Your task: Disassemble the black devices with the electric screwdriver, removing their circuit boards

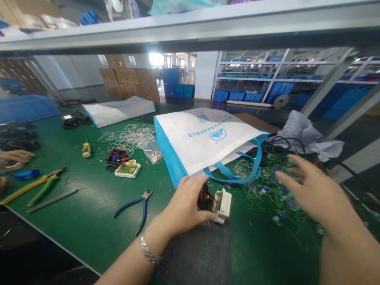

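Note:
My left hand [188,200] grips a small opened electronic device whose white casing half [224,204] stands on edge at the right. Its black half [204,198], with red and other wires, lies partly hidden behind my fingers. A dark mat [202,253] is on the bench below. On the right, my right hand [311,186] is raised with thumb and fingers apart, holding nothing that I can see. It hovers by a tangle of green wire scraps [276,198] and dark cables [289,140] with an orange part near the fingertips. Blue-handled cutters [145,208] lie left of my left hand.
A white and blue bag [204,134] lies just beyond my hands. Another opened device [127,169], a screwdriver [86,149], yellow-green pliers [47,184] and a file [56,199] are leftward. Another person's hand [18,156] shows at the left edge. A shelf beam [190,29] crosses above.

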